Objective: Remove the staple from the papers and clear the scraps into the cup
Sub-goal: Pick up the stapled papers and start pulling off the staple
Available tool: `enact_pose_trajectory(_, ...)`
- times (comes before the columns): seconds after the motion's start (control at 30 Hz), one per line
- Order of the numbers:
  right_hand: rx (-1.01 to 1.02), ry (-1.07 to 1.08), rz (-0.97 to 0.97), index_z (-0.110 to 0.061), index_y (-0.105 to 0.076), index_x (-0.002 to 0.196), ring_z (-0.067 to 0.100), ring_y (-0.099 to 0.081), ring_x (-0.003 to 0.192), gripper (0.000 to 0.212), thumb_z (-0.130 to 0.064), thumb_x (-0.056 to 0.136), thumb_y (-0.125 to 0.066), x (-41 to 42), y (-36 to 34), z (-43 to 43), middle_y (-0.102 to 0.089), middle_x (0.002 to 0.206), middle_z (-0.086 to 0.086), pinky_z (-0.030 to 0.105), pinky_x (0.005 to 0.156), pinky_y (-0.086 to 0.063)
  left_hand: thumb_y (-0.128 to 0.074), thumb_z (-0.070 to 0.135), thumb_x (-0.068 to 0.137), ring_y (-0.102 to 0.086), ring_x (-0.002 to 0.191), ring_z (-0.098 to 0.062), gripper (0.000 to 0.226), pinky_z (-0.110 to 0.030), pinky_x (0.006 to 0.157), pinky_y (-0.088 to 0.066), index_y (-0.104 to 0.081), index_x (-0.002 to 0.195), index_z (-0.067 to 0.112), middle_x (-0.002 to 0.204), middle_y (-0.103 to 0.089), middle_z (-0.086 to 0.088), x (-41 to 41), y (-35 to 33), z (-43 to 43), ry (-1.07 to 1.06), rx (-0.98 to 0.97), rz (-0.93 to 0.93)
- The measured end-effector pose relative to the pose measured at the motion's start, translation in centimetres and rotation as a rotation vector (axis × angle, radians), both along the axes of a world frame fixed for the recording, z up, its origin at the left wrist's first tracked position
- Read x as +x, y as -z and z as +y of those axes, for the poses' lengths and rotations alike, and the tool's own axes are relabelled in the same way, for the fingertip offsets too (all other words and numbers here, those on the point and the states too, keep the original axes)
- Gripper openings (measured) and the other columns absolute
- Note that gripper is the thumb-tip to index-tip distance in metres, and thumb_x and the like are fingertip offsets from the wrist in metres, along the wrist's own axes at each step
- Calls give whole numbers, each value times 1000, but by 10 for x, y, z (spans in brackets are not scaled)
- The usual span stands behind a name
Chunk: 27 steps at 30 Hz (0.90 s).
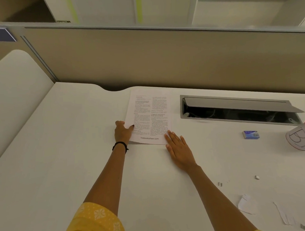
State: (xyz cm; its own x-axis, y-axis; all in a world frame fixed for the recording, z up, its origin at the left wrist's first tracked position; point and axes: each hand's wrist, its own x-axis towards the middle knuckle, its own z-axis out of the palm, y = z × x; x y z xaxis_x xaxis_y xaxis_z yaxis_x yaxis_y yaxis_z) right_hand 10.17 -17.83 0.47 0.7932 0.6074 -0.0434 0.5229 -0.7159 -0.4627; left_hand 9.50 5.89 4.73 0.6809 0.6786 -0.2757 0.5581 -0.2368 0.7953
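Observation:
Printed papers (150, 113) lie flat on the white desk near the back partition. My left hand (122, 133) grips the papers' lower left edge, thumb on top of the page. My right hand (178, 147) rests flat and open on the desk, its fingertips touching the papers' lower right corner. A paper cup (302, 136) with a red rim lies tipped at the right edge. Torn paper scraps (247, 204) and small metal staples (257, 177) are scattered on the desk at the lower right.
A blue staple box (251, 134) sits right of the papers. An open cable hatch (235, 110) with a raised grey lid is sunk into the desk behind it. A beige partition (145, 59) closes the desk's far side.

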Motion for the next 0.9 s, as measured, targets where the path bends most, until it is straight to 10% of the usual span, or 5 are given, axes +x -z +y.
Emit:
enact_pose_trajectory(0.33,469,245,289,-17,-21,145,5,-13,139,47,-26,99,-31,-8,-22,9,-13,154,-6,5,107,-6,-57,7,89,-54,107,-29,34,-29,83,-43,-48,121,1,122,-56,-17,-16,-6,-6,71,-102,-115)
enact_pose_trajectory(0.6,766,714,665,-20,-23,142,29,-39,130,50,-30,96,-43,-6,-48,9,-33,147,7,43,104,-36,-56,8,90,-54,98,-21,31,-31,83,-45,-48,120,3,119,-57,-14,-34,-28,-15,143,-156,-240)
enact_pose_trajectory(0.9,1016,722,592,-12,-57,105,9,-61,79,15,-10,91,-53,-31,-102,-13,-62,104,1,15,55,-47,-56,11,90,-58,99,-20,30,-19,74,-49,-48,119,10,116,-58,-7,-79,-56,-40,315,-254,-319)
